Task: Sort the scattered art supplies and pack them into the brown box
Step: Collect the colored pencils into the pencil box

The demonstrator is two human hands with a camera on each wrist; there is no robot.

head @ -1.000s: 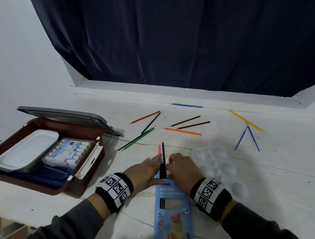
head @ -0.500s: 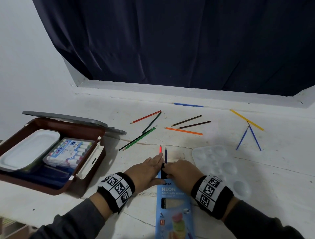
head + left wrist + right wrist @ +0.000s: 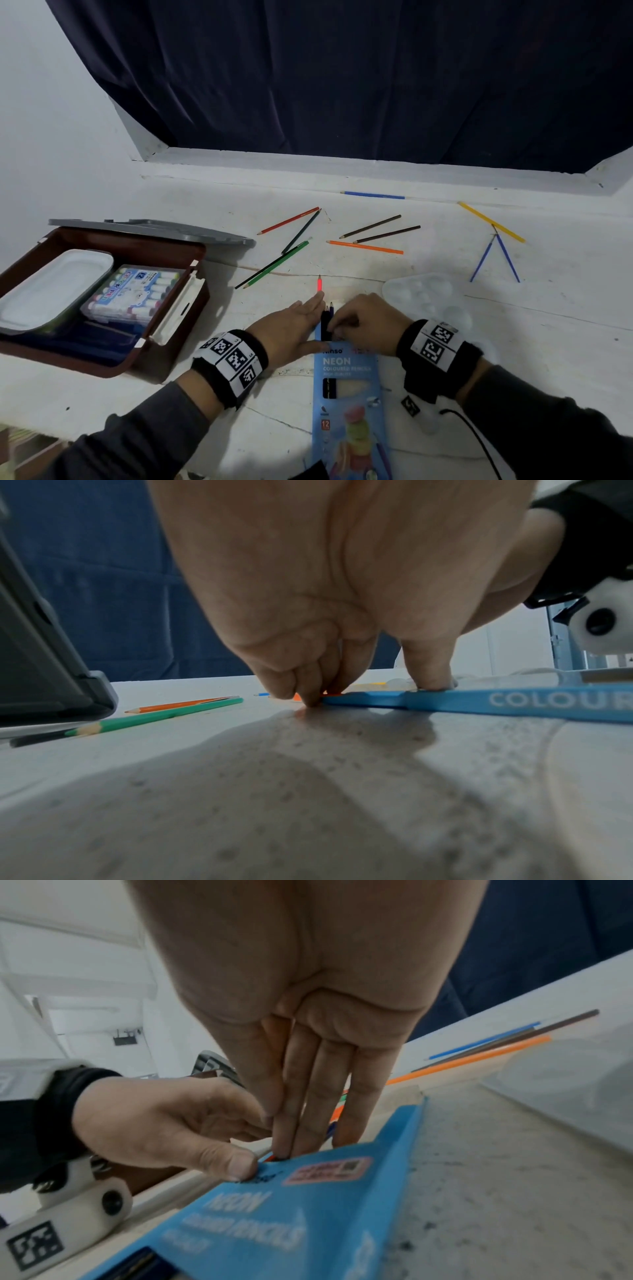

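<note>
A blue "NEON" coloured-pencil packet lies flat at the near edge, its open mouth pointing away from me. My left hand lies beside the mouth with fingers straight along a red pencil, and its thumb presses on the packet. My right hand pinches two dark pencils at the mouth; only their tips stick out. The open brown box sits at the left.
The brown box holds a white tray and a marker set; its grey lid stands open behind. Loose pencils lie beyond my hands: green, orange, brown, blue, yellow. A clear palette sits on the right.
The dark pencils have slid back into the packet, so much less of them shows. My right hand's fingers have curled over them. The left hand and red pencil have stayed put.
</note>
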